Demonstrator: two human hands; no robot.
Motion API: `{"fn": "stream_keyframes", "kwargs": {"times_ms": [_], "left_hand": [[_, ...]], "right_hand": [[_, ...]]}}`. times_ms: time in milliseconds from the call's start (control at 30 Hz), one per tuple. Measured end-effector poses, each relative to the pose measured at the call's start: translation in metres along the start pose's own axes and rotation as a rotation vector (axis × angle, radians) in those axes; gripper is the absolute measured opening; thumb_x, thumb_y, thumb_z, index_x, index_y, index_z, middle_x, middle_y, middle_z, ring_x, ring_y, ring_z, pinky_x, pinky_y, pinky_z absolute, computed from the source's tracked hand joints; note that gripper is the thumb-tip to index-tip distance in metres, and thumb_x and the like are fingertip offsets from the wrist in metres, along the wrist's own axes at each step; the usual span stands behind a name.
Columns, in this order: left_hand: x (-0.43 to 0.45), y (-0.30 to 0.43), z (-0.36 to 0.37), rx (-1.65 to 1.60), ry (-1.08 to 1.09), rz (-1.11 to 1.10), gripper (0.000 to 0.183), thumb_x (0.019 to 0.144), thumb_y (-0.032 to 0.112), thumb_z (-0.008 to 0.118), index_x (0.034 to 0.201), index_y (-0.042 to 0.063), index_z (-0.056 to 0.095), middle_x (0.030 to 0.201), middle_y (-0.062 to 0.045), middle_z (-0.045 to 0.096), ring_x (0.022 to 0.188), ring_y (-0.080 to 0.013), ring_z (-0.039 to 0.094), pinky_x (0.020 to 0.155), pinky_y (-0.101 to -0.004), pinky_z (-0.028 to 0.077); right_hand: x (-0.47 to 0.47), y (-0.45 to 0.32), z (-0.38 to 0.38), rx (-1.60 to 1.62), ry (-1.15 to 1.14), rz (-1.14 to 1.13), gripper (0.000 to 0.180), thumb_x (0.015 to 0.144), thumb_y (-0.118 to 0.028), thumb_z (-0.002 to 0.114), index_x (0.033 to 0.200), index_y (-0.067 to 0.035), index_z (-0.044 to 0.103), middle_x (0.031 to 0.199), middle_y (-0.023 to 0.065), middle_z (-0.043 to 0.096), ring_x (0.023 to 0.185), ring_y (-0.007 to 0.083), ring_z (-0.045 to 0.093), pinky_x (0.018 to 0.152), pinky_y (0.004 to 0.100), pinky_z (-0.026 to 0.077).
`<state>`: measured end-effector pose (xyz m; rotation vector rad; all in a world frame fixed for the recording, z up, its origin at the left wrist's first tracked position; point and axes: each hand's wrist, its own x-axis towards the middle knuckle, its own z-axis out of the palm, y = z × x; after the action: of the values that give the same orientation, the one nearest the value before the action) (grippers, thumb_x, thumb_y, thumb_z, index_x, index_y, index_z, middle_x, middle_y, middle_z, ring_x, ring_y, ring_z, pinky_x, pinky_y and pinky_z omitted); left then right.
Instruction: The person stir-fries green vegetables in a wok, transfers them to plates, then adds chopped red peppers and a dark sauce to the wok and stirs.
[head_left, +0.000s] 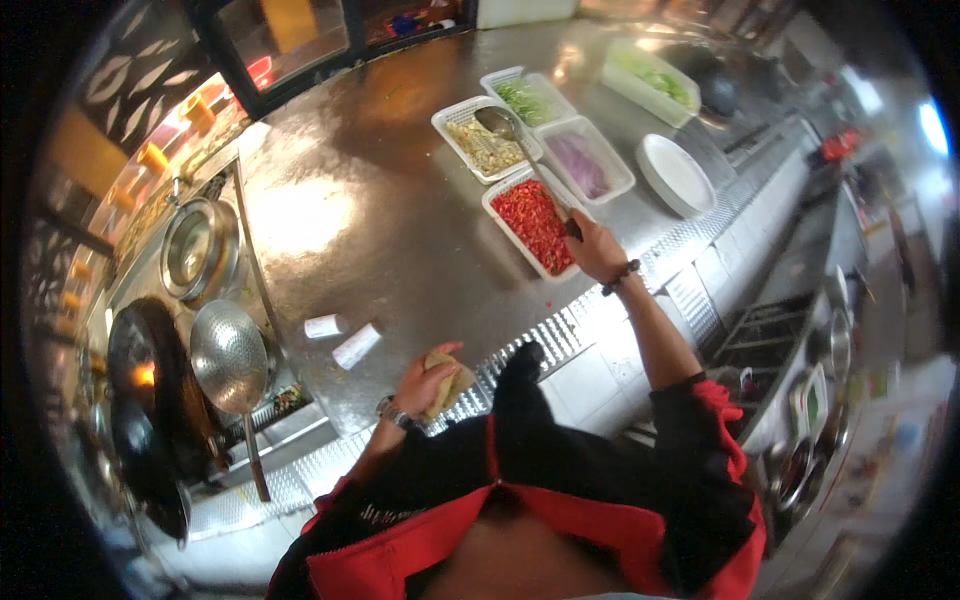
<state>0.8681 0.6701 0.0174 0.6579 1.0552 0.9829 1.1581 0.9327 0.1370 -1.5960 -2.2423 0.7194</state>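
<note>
My right hand grips the dark handle end of a metal ladle. The ladle's bowl rests over a white basket of chopped pale food, and its shaft crosses the edge of a white basket of chopped red peppers. My left hand, with a watch at the wrist, holds a folded tan cloth at the front edge of the steel counter. Tubs of sliced purple onion and shredded greens adjoin the baskets.
Stacked white plates and a tub of green leaves stand at the right. Two small white cylinders lie left of my left hand. Farther left are a perforated strainer, a dark wok with an orange glow and a metal basin.
</note>
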Motion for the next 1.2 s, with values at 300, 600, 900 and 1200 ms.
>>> {"fn": "stream_keyframes", "kwargs": {"times_ms": [300,600,900,1200], "left_hand": [[0.207,-0.019,0.155,-0.005,0.434,-0.135,0.047,0.097,0.034,0.065,0.130,0.002,0.058,0.101,-0.011,0.068,0.089,-0.0164,0.066,0.077,-0.0316,0.054],[0.267,-0.013,0.198,0.262,0.747,-0.177,0.057,0.088,0.040,0.076,0.119,-0.003,0.058,0.085,-0.011,0.070,0.067,-0.0196,0.070,0.055,-0.0337,0.055],[0.266,-0.028,0.198,0.277,0.808,-0.031,0.038,0.088,0.034,0.077,0.104,0.002,0.067,0.083,-0.007,0.070,0.062,-0.0168,0.066,0.056,-0.0321,0.054],[0.253,0.028,0.240,0.154,0.855,0.060,0.035,0.086,0.032,0.078,0.099,0.001,0.065,0.080,-0.009,0.069,0.063,-0.0189,0.067,0.054,-0.0343,0.055]], "right_hand": [[0.062,0.134,-0.083,0.322,-0.385,-0.084,0.034,0.095,-0.016,0.058,0.126,-0.001,0.053,0.094,0.0260,0.068,0.084,0.0418,0.066,0.076,0.0497,0.051],[0.114,0.196,-0.097,1.197,-0.818,0.403,0.010,0.100,-0.015,0.056,0.104,-0.007,0.052,0.067,0.0005,0.050,0.044,0.0080,0.043,0.036,0.0250,0.033],[0.096,0.196,-0.097,1.423,-0.849,0.416,0.019,0.101,-0.015,0.055,0.118,-0.009,0.048,0.070,0.0002,0.049,0.045,0.0089,0.042,0.038,0.0257,0.034],[-0.029,0.263,-0.174,0.938,-0.783,0.430,0.064,0.099,-0.010,0.059,0.156,-0.004,0.030,0.088,0.0053,0.064,0.057,0.0090,0.053,0.046,0.0238,0.042]]}}
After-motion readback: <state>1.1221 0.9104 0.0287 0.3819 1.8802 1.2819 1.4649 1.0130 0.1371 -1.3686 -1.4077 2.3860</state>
